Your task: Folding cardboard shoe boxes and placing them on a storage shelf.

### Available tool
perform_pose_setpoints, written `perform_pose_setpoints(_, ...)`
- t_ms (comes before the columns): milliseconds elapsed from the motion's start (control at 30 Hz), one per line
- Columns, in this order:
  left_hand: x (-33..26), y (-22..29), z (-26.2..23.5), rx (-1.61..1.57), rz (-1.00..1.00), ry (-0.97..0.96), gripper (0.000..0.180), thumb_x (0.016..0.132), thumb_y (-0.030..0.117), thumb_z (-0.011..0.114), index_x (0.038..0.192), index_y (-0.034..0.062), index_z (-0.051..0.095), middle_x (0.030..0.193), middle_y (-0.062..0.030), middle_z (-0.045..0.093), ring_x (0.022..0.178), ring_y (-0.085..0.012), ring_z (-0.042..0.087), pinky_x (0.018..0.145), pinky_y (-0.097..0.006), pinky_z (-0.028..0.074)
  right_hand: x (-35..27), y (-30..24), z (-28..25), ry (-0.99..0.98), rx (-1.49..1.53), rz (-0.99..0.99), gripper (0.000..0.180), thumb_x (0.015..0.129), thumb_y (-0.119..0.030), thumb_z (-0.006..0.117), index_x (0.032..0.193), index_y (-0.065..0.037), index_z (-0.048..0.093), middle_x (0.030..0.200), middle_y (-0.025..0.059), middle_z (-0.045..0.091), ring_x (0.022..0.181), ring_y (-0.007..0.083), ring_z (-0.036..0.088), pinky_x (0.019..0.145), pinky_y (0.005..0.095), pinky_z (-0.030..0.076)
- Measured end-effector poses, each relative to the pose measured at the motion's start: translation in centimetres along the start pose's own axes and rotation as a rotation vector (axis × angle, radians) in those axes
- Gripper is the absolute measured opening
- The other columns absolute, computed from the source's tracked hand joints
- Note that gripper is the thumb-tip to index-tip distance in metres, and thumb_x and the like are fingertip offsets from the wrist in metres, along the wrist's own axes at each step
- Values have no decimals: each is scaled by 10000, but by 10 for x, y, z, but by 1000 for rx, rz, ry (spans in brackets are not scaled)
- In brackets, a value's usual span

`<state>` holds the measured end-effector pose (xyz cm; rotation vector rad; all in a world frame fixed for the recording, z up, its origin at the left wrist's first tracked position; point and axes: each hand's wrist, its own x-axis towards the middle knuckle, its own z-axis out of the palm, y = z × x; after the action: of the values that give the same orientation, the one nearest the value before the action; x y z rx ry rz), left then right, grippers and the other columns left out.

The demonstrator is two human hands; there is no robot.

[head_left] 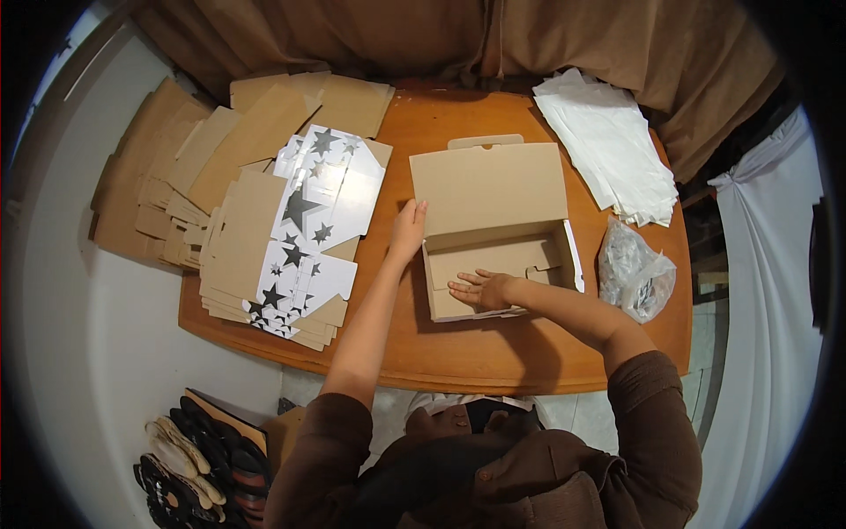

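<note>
An open cardboard box stands on the wooden table before me, brown inside, its lid tipped back and a tab on the lid's far edge. At the lid's lower left edge, near the fold, my left hand is closed on the box, with part of its fingers hidden. My right hand reaches over the near wall into the box. Its fingers are spread and hold nothing, low by the near left part of the inside; whether they touch the bottom I cannot tell.
Flat brown cardboard blanks lie stacked at the left, a white star-printed blank on top. White sheets and a clear plastic bag lie at the right of the table. Shoes sit below left; brown curtains hang behind.
</note>
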<state>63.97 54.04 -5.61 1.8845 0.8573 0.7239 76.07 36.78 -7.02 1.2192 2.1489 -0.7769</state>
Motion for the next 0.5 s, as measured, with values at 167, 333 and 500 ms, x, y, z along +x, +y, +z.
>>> perform_pose_setpoints(167,16,-10,2,43,-7,-49,346,979,307,402,873,-15,472,769,-224,551,717,-371,544,664,-410,430,-8,12,6,148,-114,-15,668,941,-465,366,1482,-197,80,1552,-15,34,1427,218,24,1154,435,86)
perform_pose_setpoints(333,22,-8,18,-23,22,-43,350,995,299,354,892,-22,449,759,-220,531,704,-364,528,660,-410,424,-25,70,58,400,-158,-10,716,870,-680,280,1465,-303,147,1552,-18,22,1425,215,33,1137,495,56)
perform_pose_setpoints(500,15,-2,28,-54,-8,84,347,1001,287,321,895,-16,450,755,-212,528,693,-364,520,659,-418,420,-19,79,60,531,-176,-25,710,824,-747,255,1441,-416,143,1552,-14,8,1424,220,39,1119,546,52)
